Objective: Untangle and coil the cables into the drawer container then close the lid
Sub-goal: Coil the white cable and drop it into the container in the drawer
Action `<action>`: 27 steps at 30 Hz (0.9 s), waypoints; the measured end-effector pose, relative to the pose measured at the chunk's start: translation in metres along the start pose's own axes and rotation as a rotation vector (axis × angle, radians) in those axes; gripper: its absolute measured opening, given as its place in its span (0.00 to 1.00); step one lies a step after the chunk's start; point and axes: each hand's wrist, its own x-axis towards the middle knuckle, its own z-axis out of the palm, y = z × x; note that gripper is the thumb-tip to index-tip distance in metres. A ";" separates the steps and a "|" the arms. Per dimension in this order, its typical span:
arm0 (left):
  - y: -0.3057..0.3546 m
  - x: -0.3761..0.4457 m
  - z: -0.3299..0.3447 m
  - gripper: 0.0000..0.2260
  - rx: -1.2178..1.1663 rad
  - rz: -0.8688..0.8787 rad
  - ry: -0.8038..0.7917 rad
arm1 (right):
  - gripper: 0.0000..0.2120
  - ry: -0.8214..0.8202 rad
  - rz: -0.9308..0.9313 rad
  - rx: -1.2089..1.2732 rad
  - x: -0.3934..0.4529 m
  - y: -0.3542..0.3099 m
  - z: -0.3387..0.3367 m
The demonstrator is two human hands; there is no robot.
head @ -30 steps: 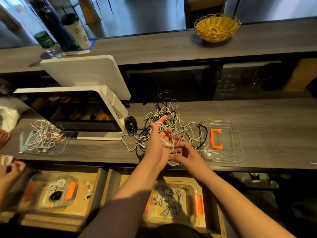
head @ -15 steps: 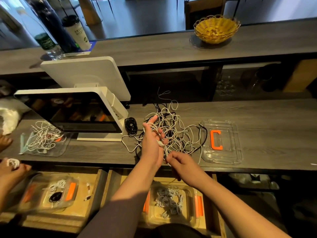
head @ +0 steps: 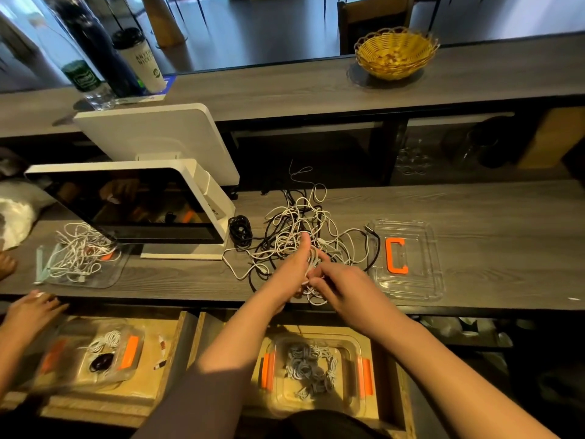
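Observation:
A tangle of white and black cables (head: 294, 229) lies on the dark wooden counter. My left hand (head: 292, 270) is over its near edge with a white cable looped around the fingers. My right hand (head: 343, 283) meets it from the right and pinches the same white cable. Below, in the open drawer, stands a clear container (head: 351, 403) with orange latches, holding several coiled white cables (head: 308, 369). Its clear lid (head: 421, 280) with an orange clip lies on the counter to the right of the tangle.
A white point-of-sale screen (head: 133, 204) stands left of the tangle, a coiled black cable (head: 240, 231) beside its base. Farther left another person's hand (head: 31, 308) is over a second drawer container (head: 91, 356); more white cables (head: 79, 251) lie on a lid. A yellow basket (head: 395, 52) sits on the upper shelf.
Both my hands have moved forward and lower onto the tangle's near edge, closing together on the white cable. The other person's hand has shifted right over the left drawer.

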 end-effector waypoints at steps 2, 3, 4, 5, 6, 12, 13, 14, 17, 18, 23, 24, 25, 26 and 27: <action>0.002 -0.005 -0.002 0.40 0.004 -0.108 -0.117 | 0.09 0.067 0.020 0.004 0.000 0.003 -0.005; 0.003 -0.007 -0.003 0.41 -0.022 -0.143 -0.178 | 0.12 0.108 0.035 0.006 0.000 0.005 -0.007; 0.002 -0.009 -0.004 0.41 -0.054 -0.160 -0.231 | 0.15 0.151 0.047 0.007 0.000 0.006 -0.010; 0.004 -0.013 -0.005 0.38 -0.077 -0.169 -0.269 | 0.17 0.185 0.056 0.011 0.000 0.007 -0.012; 0.005 -0.015 -0.005 0.36 -0.084 -0.173 -0.295 | 0.18 0.208 0.059 0.022 0.000 0.009 -0.013; 0.005 -0.024 -0.008 0.43 -0.033 -0.178 -0.506 | 0.10 0.201 -0.015 0.098 0.000 0.017 -0.021; 0.004 -0.026 -0.008 0.42 -0.024 -0.176 -0.550 | 0.08 0.199 -0.025 0.100 0.000 0.018 -0.023; 0.004 -0.028 -0.009 0.40 -0.007 -0.159 -0.591 | 0.08 0.200 -0.035 0.102 0.000 0.019 -0.025; 0.005 -0.036 -0.008 0.28 0.107 -0.075 -0.626 | 0.11 0.231 -0.053 0.120 -0.001 0.020 -0.030; 0.005 -0.038 -0.007 0.24 0.137 -0.052 -0.608 | 0.13 0.251 -0.057 0.123 0.000 0.019 -0.032; 0.010 -0.047 -0.003 0.25 0.113 0.034 -0.462 | 0.15 0.278 -0.040 0.098 0.006 0.007 -0.048; 0.011 -0.048 -0.001 0.26 0.063 0.047 -0.420 | 0.15 0.276 -0.028 0.091 0.007 0.007 -0.050; 0.011 -0.048 0.001 0.26 0.011 0.065 -0.353 | 0.14 0.272 -0.015 0.086 0.006 0.007 -0.051; 0.011 -0.048 0.003 0.27 -0.043 0.084 -0.273 | 0.13 0.268 -0.003 0.081 0.005 0.008 -0.052; 0.010 -0.049 0.005 0.27 -0.100 0.102 -0.200 | 0.12 0.262 0.010 0.078 0.004 0.009 -0.051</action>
